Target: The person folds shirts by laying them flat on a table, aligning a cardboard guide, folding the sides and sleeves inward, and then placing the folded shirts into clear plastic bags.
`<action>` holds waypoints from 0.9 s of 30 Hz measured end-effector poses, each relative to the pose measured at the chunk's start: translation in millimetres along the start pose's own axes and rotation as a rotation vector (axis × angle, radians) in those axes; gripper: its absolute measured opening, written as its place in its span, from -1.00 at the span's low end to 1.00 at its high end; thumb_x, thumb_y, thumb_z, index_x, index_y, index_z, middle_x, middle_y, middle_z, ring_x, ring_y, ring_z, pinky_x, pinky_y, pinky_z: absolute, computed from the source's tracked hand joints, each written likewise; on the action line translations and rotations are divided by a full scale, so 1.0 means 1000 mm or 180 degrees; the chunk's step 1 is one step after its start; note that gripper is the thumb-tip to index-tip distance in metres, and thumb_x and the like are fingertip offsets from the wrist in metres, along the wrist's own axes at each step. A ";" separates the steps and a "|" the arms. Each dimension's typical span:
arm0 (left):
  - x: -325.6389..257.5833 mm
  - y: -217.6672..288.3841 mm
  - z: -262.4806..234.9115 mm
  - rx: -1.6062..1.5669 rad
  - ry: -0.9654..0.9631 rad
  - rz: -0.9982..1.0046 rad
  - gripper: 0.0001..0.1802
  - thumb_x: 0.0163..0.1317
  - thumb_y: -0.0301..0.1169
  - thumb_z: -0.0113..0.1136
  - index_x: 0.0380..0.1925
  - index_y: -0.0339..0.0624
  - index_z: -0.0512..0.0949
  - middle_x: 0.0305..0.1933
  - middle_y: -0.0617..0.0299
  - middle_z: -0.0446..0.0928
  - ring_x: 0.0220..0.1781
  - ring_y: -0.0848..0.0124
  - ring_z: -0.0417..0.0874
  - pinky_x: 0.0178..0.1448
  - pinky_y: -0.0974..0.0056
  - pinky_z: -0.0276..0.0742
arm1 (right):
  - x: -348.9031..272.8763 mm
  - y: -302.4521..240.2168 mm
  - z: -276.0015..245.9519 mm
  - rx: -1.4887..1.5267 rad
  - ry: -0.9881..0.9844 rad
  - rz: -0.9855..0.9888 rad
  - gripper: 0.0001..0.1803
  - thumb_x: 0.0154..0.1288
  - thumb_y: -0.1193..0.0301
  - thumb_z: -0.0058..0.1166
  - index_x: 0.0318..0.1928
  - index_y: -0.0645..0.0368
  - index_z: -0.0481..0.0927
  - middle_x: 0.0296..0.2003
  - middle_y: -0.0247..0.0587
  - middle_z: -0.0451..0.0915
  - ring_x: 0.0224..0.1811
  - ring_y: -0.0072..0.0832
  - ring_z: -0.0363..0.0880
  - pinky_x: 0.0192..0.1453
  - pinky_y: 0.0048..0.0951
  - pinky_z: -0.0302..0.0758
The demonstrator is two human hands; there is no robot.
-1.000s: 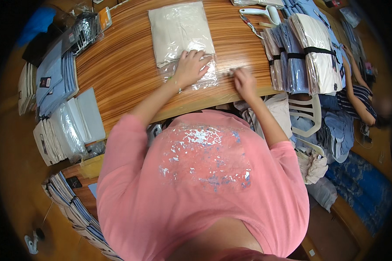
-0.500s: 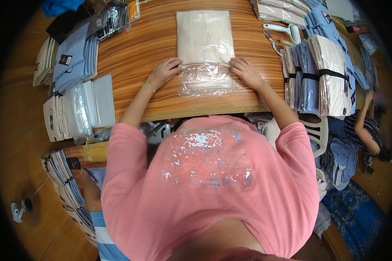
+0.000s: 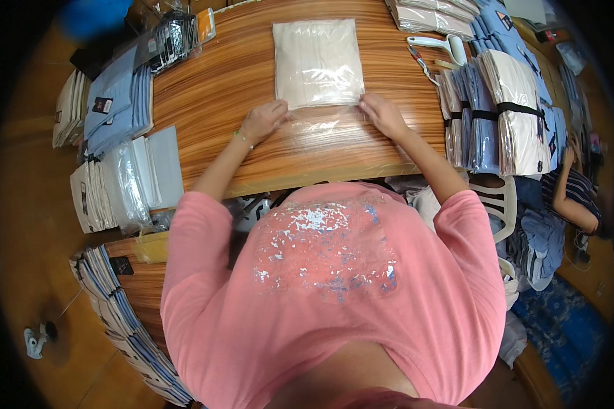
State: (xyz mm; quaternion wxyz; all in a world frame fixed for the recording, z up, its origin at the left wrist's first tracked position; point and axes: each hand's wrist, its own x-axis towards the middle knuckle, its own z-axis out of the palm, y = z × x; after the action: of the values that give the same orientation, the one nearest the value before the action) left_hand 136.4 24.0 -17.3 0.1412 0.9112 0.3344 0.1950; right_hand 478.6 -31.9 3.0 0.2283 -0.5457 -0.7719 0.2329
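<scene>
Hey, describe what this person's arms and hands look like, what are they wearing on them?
Both forearms are bare. A pink top's sleeves end around the elbows. The left hand has a thin green band at the wrist; the right hand shows no jewellery or glove.

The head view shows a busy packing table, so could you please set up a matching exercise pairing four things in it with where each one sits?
Things:
1. left hand
2. right hand
3. banded bundle of folded garments
4. light blue folded stack

Places:
A. on the table's far left side
B. at the near right corner of the clear bag
C. at the near left corner of the clear bag
D. on the table's right side, beyond the right hand

The clear bag holds a folded cream garment and lies flat on the wooden table.

Pairs: 1-C, 2-B, 3-D, 4-A
</scene>
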 end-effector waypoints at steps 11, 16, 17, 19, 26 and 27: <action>0.053 0.011 0.017 -0.2262 0.1432 -0.2192 -0.72 0.32 -0.20 0.01 -0.31 -0.14 0.60 -0.30 0.26 0.63 -0.36 0.50 0.58 -0.34 0.38 0.43 | 0.054 0.004 0.017 0.0494 0.0943 0.1582 -0.60 0.34 0.03 -0.17 -0.20 0.03 0.59 -0.42 0.00 0.60 -0.30 -0.03 0.56 -0.21 -0.14 0.43; 0.078 0.005 0.001 -0.3547 0.1245 -0.2416 -0.77 0.30 -0.31 0.06 -0.21 -0.25 0.57 -0.25 0.26 0.62 -0.30 0.60 0.53 -0.27 0.51 0.39 | 0.050 0.017 0.021 0.0451 0.1048 0.1572 -0.61 0.34 0.03 -0.18 -0.15 -0.01 0.60 -0.36 0.02 0.61 -0.25 -0.02 0.56 -0.18 -0.14 0.44; 0.083 0.001 0.000 -0.3605 0.1192 -0.2468 -0.77 0.30 -0.34 0.07 -0.19 -0.26 0.56 -0.25 0.25 0.62 -0.29 0.61 0.52 -0.25 0.52 0.38 | 0.049 0.017 0.020 0.0442 0.1041 0.1533 -0.61 0.35 0.04 -0.18 -0.13 -0.02 0.60 -0.34 0.00 0.61 -0.24 -0.03 0.56 -0.17 -0.15 0.45; 0.090 -0.006 0.003 -0.3637 0.1409 -0.2482 -0.77 0.31 -0.34 0.06 -0.19 -0.29 0.53 -0.24 0.22 0.62 -0.29 0.58 0.53 -0.23 0.50 0.40 | 0.049 0.016 0.021 0.0432 0.1014 0.1441 -0.62 0.35 0.04 -0.18 -0.11 -0.04 0.59 -0.31 -0.02 0.61 -0.22 -0.03 0.56 -0.16 -0.16 0.45; 0.102 -0.013 0.034 -0.1179 0.1623 -0.2076 -0.78 0.35 -0.33 -0.05 -0.26 -0.29 0.43 -0.36 0.08 0.63 -0.34 0.30 0.64 -0.23 0.27 0.49 | 0.059 0.016 0.030 0.1121 0.1271 0.1278 -0.67 0.34 0.11 -0.11 -0.06 -0.05 0.60 -0.33 -0.16 0.64 -0.31 -0.40 0.60 -0.18 -0.39 0.47; 0.110 -0.006 0.034 -0.1210 0.1641 -0.2011 -0.79 0.35 -0.33 -0.06 -0.26 -0.28 0.42 -0.37 0.07 0.62 -0.33 0.27 0.64 -0.23 0.25 0.49 | 0.057 0.025 0.028 0.1408 0.1311 0.1339 -0.67 0.34 0.13 -0.08 -0.06 -0.01 0.60 -0.33 -0.18 0.63 -0.32 -0.44 0.58 -0.21 -0.43 0.46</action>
State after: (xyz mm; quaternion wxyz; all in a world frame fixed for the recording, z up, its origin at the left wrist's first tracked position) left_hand 224.7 97.2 -21.0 0.2708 0.6440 0.5787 0.4209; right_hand 462.7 26.2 -28.7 0.4385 -0.6654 -0.5116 0.3212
